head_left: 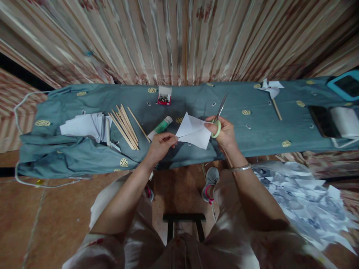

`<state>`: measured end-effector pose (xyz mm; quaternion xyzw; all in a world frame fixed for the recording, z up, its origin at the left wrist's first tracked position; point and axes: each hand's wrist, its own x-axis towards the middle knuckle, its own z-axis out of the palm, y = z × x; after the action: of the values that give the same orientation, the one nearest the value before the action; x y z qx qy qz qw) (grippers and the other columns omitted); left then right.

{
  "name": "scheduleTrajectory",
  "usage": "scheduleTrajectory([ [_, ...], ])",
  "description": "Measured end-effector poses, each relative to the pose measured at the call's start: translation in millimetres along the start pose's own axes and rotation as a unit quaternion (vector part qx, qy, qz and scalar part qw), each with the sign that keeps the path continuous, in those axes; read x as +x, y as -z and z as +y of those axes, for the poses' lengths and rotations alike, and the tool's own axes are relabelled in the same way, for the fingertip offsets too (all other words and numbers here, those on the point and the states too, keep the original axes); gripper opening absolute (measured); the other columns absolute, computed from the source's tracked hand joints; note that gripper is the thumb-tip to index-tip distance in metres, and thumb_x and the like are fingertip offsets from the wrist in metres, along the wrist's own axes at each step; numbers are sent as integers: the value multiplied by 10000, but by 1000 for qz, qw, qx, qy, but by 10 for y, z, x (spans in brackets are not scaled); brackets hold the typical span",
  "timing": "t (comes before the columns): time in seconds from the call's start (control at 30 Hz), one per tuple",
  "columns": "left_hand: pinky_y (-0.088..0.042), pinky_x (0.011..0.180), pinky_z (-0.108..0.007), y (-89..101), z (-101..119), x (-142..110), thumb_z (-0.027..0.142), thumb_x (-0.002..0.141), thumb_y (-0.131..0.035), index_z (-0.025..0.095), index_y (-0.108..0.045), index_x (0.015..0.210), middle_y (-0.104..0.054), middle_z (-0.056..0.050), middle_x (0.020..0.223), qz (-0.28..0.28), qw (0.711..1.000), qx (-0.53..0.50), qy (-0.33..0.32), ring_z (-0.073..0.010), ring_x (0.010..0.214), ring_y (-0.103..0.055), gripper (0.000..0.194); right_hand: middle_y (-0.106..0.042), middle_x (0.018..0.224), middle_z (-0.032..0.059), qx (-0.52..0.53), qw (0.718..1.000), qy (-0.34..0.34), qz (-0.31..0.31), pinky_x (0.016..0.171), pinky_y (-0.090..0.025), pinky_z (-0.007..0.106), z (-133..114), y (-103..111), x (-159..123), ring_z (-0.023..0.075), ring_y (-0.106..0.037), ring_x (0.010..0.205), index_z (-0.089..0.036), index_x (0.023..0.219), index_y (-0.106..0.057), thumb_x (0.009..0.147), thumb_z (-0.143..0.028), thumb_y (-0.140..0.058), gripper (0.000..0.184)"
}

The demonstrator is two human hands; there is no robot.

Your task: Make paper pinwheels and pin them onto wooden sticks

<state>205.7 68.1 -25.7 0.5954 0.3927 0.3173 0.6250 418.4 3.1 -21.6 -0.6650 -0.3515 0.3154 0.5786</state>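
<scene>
Between my hands is a white sheet of paper with a slit or crease running in from its left corner. My left hand pinches that corner between thumb and fingers. My right hand grips the paper's right edge with the thumb on top. It also holds scissors with pale green handles, the blades pointing up and away from the paper. Just beyond my left hand lies a green and white glue tube. Wooden sticks lie in a loose bunch to the left, one apart from the others.
A small red box of pins stands at the back. A stack of white paper lies left. A finished paper pinwheel, a dark phone and a blue-framed device are right. Many paper pieces pile up below right.
</scene>
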Motion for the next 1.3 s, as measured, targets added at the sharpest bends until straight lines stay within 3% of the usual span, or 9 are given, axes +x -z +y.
scheduleTrajectory([
  [0.1,-407,534,-236,27,8,11,322,644,-699,180,-689,586,-612,3,555,23,999,-39,7,-106,505,-493,154,-503,636,-47,18,999,11,26,562,-357,271,28,53,36,117,-434,569,-232,826,-612,619,-409,-722,293],
  [0.2,-472,596,-242,-22,16,-18,395,648,-736,164,-698,669,-658,-20,646,42,990,-132,38,-116,571,-570,234,-492,645,-46,36,997,17,66,564,-353,260,35,53,49,111,-427,578,-229,820,-604,606,-403,-732,305],
  [0.33,-547,790,-324,-197,23,-103,558,649,-762,151,-694,865,-722,-92,896,-24,955,-275,111,-204,849,-689,466,-500,642,-42,19,998,14,64,551,-360,254,16,-59,-11,117,-430,582,-230,829,-589,616,-442,-713,325],
  [0.43,-565,837,-390,-318,2,-133,537,657,-785,178,-666,947,-726,-95,989,-46,929,-332,159,-246,930,-696,477,-513,631,-43,8,999,8,32,541,-368,256,-6,-178,-87,118,-439,576,-229,834,-590,628,-505,-715,366],
  [0.63,-580,854,-370,-357,-28,-64,365,861,-646,162,-611,1095,-724,-104,1086,47,912,-355,198,-228,949,-704,312,-568,623,-49,48,998,-18,-24,519,-395,245,-40,-305,-184,113,-492,566,-221,827,-603,568,-556,-792,464],
  [0.73,-556,917,-357,-293,21,-26,292,927,-558,147,-597,1136,-728,-95,1083,78,911,-363,180,-205,973,-699,257,-610,631,-37,63,995,-30,-66,535,-431,240,-57,-300,-254,113,-541,566,-210,847,-609,601,-585,-783,481],
  [0.83,-529,963,-357,-214,84,9,269,939,-543,147,-600,1144,-730,-82,1077,99,907,-380,153,-194,1006,-689,245,-667,685,0,63,985,-42,-156,573,-465,239,-92,-275,-382,120,-592,615,-193,898,-622,704,-605,-717,465],
  [1.03,-524,975,-390,-98,145,69,336,939,-556,138,-587,1224,-706,-119,1150,117,894,-410,135,-222,1051,-677,348,-680,725,35,4,931,-105,-351,570,-475,246,-123,-289,-648,135,-618,637,-169,876,-638,755,-650,-654,496],
  [1.3,-530,972,-401,-70,173,58,330,956,-530,142,-513,1340,-684,-136,1206,129,881,-435,137,-229,1090,-663,428,-628,648,14,-5,914,-125,-385,528,-440,237,-96,-405,-718,116,-570,587,-155,867,-649,725,-706,-643,569],
])
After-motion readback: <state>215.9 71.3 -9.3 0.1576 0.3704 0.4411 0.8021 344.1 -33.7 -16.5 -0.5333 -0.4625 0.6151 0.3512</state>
